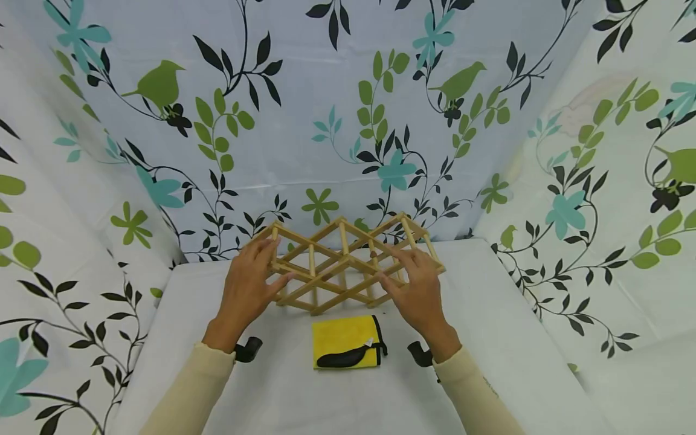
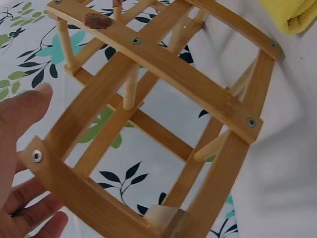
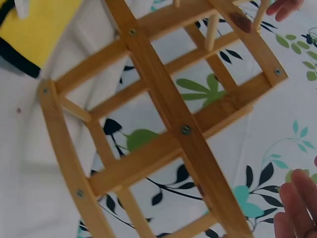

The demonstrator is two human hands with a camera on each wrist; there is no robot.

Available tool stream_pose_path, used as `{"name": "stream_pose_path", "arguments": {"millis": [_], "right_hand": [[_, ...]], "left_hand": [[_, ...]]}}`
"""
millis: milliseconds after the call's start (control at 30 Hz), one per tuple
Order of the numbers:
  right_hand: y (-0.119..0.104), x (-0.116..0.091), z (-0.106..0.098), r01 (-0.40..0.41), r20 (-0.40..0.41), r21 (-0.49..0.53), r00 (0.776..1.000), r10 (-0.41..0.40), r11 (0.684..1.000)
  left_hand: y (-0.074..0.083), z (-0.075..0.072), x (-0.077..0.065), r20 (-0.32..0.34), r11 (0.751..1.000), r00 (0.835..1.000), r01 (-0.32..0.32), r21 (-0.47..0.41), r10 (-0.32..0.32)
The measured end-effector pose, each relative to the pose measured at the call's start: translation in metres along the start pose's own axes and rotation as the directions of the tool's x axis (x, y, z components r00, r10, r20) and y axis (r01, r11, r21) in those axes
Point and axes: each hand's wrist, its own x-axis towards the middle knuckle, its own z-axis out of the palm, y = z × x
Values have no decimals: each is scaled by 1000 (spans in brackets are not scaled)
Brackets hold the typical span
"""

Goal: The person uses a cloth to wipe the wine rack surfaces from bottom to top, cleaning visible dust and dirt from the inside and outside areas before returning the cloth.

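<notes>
From my remote seat I see a golden-brown wooden lattice [image 1: 344, 262] standing stretched out toward the counter's [image 1: 272, 389] far edge, beyond a folded yellow cloth [image 1: 339, 334]. Its flat slats cross in a zigzag, leaving diamond-shaped gaps; pale round dowels [image 2: 130, 89] join front to back, and small metal fasteners [image 3: 185, 130] dot the crossings. I notice a dark brown patch [image 2: 98, 21] on one slat. My left hand [image 1: 249, 283] is at one end, my right hand [image 1: 417, 287] at the other, both loosely open, gripping nothing; whether fingertips touch wood, I cannot tell.
</notes>
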Motion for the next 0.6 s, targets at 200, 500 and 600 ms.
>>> {"name": "stream_pose_path", "arguments": {"millis": [200,500,600], "right_hand": [[2,-24,15,-36,118,112,993,22,993],[13,-59,43,-116,250,206,966,63,972],[16,-69,52,-141,301,226,951,69,964]], "left_hand": [[-3,8,-2,-50,999,998,39,-32,-40],[-7,17,-3,-106,989,987,111,-100,-122],[-10,20,-5,-124,988,984,111,-108,-124]]}}
